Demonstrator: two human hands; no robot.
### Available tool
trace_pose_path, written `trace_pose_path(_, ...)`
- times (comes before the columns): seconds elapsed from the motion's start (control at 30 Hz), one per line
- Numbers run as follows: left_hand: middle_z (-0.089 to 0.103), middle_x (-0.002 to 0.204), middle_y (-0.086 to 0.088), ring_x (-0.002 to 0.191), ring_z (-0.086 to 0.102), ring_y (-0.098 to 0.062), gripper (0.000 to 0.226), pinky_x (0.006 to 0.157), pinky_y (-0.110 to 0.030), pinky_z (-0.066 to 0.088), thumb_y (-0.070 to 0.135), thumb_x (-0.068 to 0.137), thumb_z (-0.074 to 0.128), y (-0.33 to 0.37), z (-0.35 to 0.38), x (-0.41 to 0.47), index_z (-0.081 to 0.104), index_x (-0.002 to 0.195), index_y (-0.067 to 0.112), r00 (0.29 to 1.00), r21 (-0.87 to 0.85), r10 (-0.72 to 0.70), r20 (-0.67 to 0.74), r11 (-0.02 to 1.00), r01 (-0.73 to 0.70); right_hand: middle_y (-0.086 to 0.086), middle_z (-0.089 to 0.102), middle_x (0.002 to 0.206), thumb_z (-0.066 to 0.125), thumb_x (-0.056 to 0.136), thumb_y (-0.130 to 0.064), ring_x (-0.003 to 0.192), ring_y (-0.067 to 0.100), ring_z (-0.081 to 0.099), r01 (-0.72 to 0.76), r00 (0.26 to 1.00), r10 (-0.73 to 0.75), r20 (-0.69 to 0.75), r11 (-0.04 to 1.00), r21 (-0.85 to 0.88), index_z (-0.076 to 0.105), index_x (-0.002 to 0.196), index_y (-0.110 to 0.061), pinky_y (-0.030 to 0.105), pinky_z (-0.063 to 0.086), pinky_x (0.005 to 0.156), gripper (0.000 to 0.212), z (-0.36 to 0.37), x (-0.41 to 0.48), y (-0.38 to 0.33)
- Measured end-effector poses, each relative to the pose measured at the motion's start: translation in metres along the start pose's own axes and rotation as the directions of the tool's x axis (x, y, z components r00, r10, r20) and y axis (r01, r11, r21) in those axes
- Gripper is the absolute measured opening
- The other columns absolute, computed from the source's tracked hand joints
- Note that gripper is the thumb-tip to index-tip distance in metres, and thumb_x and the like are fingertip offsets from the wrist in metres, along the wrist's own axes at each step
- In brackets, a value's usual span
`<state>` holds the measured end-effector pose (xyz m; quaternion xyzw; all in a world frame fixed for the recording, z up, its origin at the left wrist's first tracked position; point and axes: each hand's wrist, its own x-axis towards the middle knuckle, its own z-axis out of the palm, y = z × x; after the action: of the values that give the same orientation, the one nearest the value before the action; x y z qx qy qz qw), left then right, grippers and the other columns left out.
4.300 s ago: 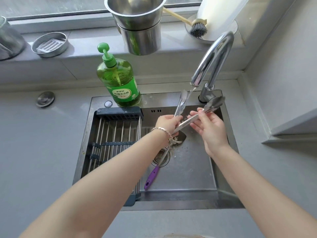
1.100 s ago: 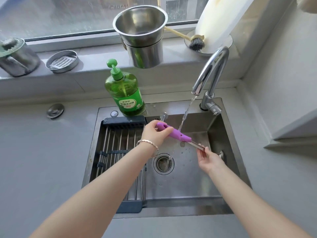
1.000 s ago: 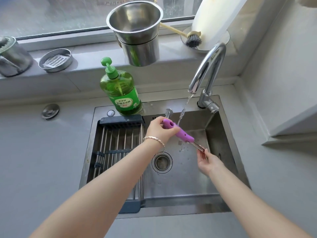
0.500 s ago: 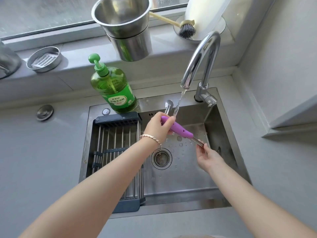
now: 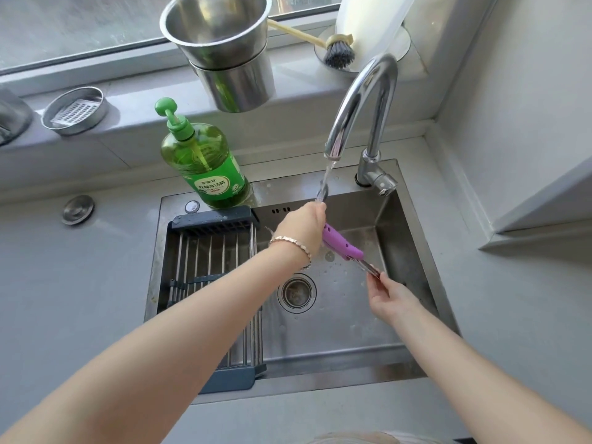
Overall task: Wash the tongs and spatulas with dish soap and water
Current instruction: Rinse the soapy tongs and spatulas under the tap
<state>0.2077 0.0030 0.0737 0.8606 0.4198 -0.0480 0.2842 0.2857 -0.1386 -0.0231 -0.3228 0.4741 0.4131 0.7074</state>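
A spatula with a purple handle is held across the sink. My left hand is shut around the upper end of the purple handle, right under the water stream from the chrome faucet. My right hand pinches the thin metal shaft at the lower end; the blade is hidden by that hand. A green dish soap bottle with a pump stands on the sink's back rim. No tongs are in view.
A dark roll-up drying rack covers the sink's left part. The drain is in the basin's middle. On the window sill stand stacked steel pots, a steel strainer dish and a dish brush. A sink plug lies on the counter.
Four seconds ago both hands held metal tongs under the stream; now they hold the purple-handled spatula. Over the last second my left hand slid up the handle into the stream.
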Motion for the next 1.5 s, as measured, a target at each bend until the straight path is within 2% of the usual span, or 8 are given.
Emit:
trace_pose_path(0.1, 0.063, 0.076, -0.007, 0.049, 0.060, -0.014, 0.027, 0.041, -0.019, 0.045, 0.026, 0.098, 0.038, -0.019, -0.016, -0.004, 0.059, 0.093, 0.010, 0.981, -0.154, -0.114, 0.154, 0.978, 0.138, 0.010, 0.061, 0.042, 0.045, 0.095, -0.002, 0.042, 0.017, 0.064, 0.051, 0.996, -0.041, 0.079, 0.991, -0.126, 0.051, 0.074, 0.001, 0.022, 0.055, 0.072, 0.022, 0.008, -0.004, 0.003)
trace_pose_path(0.2, 0.062, 0.061, 0.001, 0.032, 0.050, -0.002, 0.031, 0.030, -0.011, 0.032, 0.040, 0.092, 0.050, -0.039, -0.034, -0.012, 0.063, 0.095, 0.012, 0.909, -0.110, -0.165, 0.382, 0.969, 0.222, 0.008, 0.061, 0.041, 0.044, 0.095, 0.001, 0.036, 0.015, 0.062, 0.113, 0.981, -0.076, 0.181, 0.973, -0.203, 0.050, 0.074, -0.001, 0.025, 0.055, 0.051, 0.022, 0.023, -0.011, 0.012)
trace_pose_path(0.3, 0.067, 0.068, -0.003, 0.039, 0.051, -0.009, 0.039, 0.038, -0.018, 0.038, 0.043, 0.088, 0.057, -0.057, -0.050, -0.017, 0.064, 0.100, 0.007, 0.836, -0.133, -0.168, 0.522, 0.952, 0.274, 0.007, 0.063, 0.044, 0.045, 0.094, 0.002, 0.040, 0.014, 0.064, 0.172, 0.960, -0.101, 0.260, 0.948, -0.268, 0.049, 0.076, -0.002, 0.026, 0.054, 0.042, 0.019, 0.041, -0.016, 0.021)
trace_pose_path(0.5, 0.063, 0.066, 0.003, 0.047, 0.047, -0.011, 0.025, 0.050, -0.022, 0.042, 0.047, 0.084, 0.060, -0.062, -0.038, -0.028, 0.056, 0.085, 0.022, 0.837, 0.040, -0.174, 0.519, 0.983, 0.180, 0.009, 0.063, 0.070, 0.050, 0.092, 0.004, 0.053, 0.013, 0.068, 0.329, 0.896, -0.137, 0.423, 0.844, -0.423, 0.049, 0.080, -0.007, 0.024, 0.057, 0.050, 0.016, 0.066, -0.041, 0.051)
trace_pose_path(0.73, 0.055, 0.066, 0.003, 0.067, 0.058, -0.020, 0.026, 0.070, -0.029, 0.051, 0.044, 0.087, 0.049, -0.074, -0.020, -0.042, 0.052, 0.074, 0.022, 0.962, 0.267, -0.212, 0.172, 0.950, 0.162, 0.010, 0.065, 0.085, 0.064, 0.078, 0.013, 0.075, 0.015, 0.067, 0.476, 0.844, -0.189, 0.501, 0.694, -0.540, 0.050, 0.089, -0.011, 0.019, 0.057, 0.060, 0.030, 0.063, -0.056, 0.068)
trace_pose_path(1.07, 0.055, 0.061, 0.000, 0.055, 0.051, -0.018, 0.030, 0.063, -0.029, 0.049, 0.040, 0.084, 0.059, -0.071, 0.012, -0.022, 0.053, 0.063, 0.019, 0.950, -0.142, -0.184, 0.252, 0.964, 0.224, 0.009, 0.065, 0.081, 0.053, 0.091, 0.001, 0.077, 0.021, 0.068, 0.650, 0.755, -0.425, 0.499, 0.584, -0.487, 0.054, 0.087, -0.013, 0.027, 0.059, 0.070, 0.015, 0.071, -0.068, 0.060)
trace_pose_path(1.23, 0.065, 0.066, 0.001, 0.048, 0.050, -0.011, 0.025, 0.059, -0.025, 0.048, 0.036, 0.084, 0.061, -0.064, 0.018, -0.007, 0.066, 0.081, 0.012, 0.944, -0.259, -0.123, 0.305, 0.944, 0.206, 0.008, 0.066, 0.082, 0.053, 0.091, 0.000, 0.075, 0.018, 0.068, 0.683, 0.727, -0.452, 0.517, 0.543, -0.487, 0.054, 0.088, -0.013, 0.024, 0.059, 0.068, 0.014, 0.075, -0.068, 0.045)
trace_pose_path(1.5, 0.063, 0.052, -0.004, 0.040, 0.047, -0.015, 0.015, 0.043, -0.023, 0.037, 0.013, 0.085, 0.061, -0.067, 0.004, -0.001, 0.056, 0.071, 0.009, 0.880, -0.366, -0.112, 0.462, 0.879, 0.305, 0.008, 0.068, 0.082, 0.057, 0.087, 0.000, 0.073, 0.017, 0.070, 0.669, 0.743, -0.455, 0.491, 0.504, -0.546, 0.057, 0.094, -0.006, 0.023, 0.058, 0.064, 0.009, 0.085, -0.058, 0.050)
